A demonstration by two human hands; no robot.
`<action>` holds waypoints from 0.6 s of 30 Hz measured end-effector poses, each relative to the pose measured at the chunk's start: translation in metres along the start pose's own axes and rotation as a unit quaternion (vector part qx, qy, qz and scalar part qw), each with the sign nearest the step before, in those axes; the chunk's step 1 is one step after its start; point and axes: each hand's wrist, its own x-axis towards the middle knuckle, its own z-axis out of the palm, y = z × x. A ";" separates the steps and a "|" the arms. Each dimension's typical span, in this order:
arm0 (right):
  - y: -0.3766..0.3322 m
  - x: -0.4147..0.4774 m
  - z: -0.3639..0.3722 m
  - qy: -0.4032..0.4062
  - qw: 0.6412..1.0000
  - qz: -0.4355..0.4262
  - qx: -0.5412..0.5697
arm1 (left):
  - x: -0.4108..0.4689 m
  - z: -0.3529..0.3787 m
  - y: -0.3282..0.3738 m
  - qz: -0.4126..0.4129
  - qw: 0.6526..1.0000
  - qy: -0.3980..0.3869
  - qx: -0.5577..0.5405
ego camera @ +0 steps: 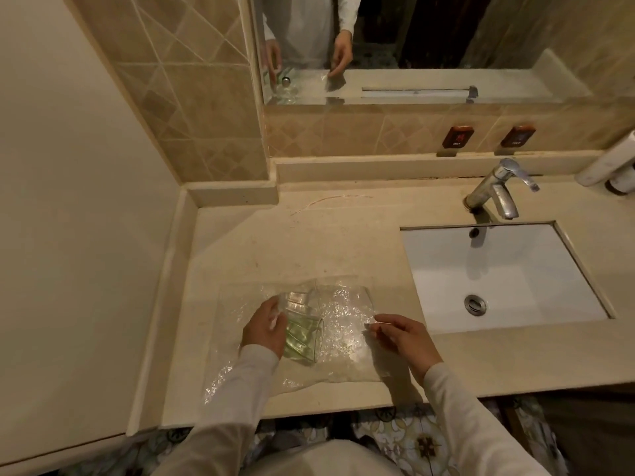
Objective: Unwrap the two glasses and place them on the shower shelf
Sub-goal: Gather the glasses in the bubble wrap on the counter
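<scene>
A clear, faintly green glass (304, 334) lies on its side on a sheet of clear bubble wrap (343, 324) spread over the beige counter (309, 242). My left hand (264, 324) grips the glass from its left side. My right hand (402, 334) pinches the right part of the wrap between thumb and fingers. A second glass (287, 89) shows only as a reflection in the mirror, standing at the mirror's lower left.
A white sink basin (498, 273) is set into the counter on the right, with a chrome faucet (494, 190) behind it. The mirror (429, 46) hangs above a tiled backsplash. A white dispenser (611, 163) stands at the far right. A beige wall closes the left side.
</scene>
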 end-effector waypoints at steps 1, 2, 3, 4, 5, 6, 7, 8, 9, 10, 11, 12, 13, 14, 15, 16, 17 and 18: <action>0.001 -0.002 0.001 0.006 1.000 0.000 0.002 | 0.001 0.001 0.000 0.004 1.000 -0.003 0.009; 0.002 -0.004 0.001 0.010 1.000 -0.001 0.001 | 0.000 0.003 0.001 0.009 1.000 -0.001 0.021; 0.004 -0.005 0.001 0.014 1.000 -0.003 0.001 | 0.000 0.005 0.002 0.014 1.000 0.003 0.028; 0.005 -0.006 0.001 0.019 1.000 -0.004 0.005 | 0.000 0.006 0.003 0.013 0.999 0.006 0.030; 0.005 -0.006 0.002 0.023 1.000 -0.006 0.010 | -0.001 0.008 0.004 0.007 1.000 0.007 0.028; 0.005 -0.005 0.002 0.026 1.000 -0.008 0.014 | -0.002 0.009 0.004 -0.004 1.000 0.006 0.030; 0.005 -0.004 0.002 0.027 0.999 -0.010 0.016 | -0.001 0.011 0.003 -0.019 0.999 0.003 0.040; 0.004 -0.002 0.002 0.025 0.999 -0.012 0.022 | 0.000 0.014 0.002 -0.037 0.998 -0.004 0.060; 0.003 0.000 0.002 0.021 0.999 -0.012 0.030 | 0.002 0.017 0.001 -0.057 0.994 -0.015 0.087; 0.001 0.002 0.002 0.015 0.999 -0.014 0.034 | 0.002 0.019 0.001 -0.082 0.989 -0.027 0.117; -0.002 0.005 0.002 0.010 0.999 -0.022 0.030 | 0.003 0.022 0.001 -0.105 0.983 -0.036 0.146; -0.007 0.009 0.001 0.005 0.999 -0.033 0.024 | 0.004 0.026 0.001 -0.124 0.977 -0.039 0.170; -0.012 0.014 -0.002 -0.002 0.999 -0.044 0.017 | 0.005 0.029 0.003 -0.135 0.972 -0.033 0.190; -0.016 0.018 -0.005 -0.009 0.998 -0.052 0.014 | 0.006 0.033 0.005 -0.140 0.968 -0.024 0.208; -0.020 0.021 -0.008 -0.016 0.998 -0.057 0.011 | 0.007 0.036 0.007 -0.145 0.964 -0.016 0.224; -0.023 0.024 -0.011 -0.022 0.998 -0.060 0.013 | 0.007 0.038 0.009 -0.152 0.960 -0.008 0.234; -0.023 0.029 -0.015 -0.026 0.998 -0.059 0.024 | 0.008 0.039 0.011 -0.157 0.959 0.003 0.237; -0.025 0.033 -0.020 -0.030 0.997 -0.055 0.038 | 0.008 0.040 0.011 -0.153 0.962 0.021 0.226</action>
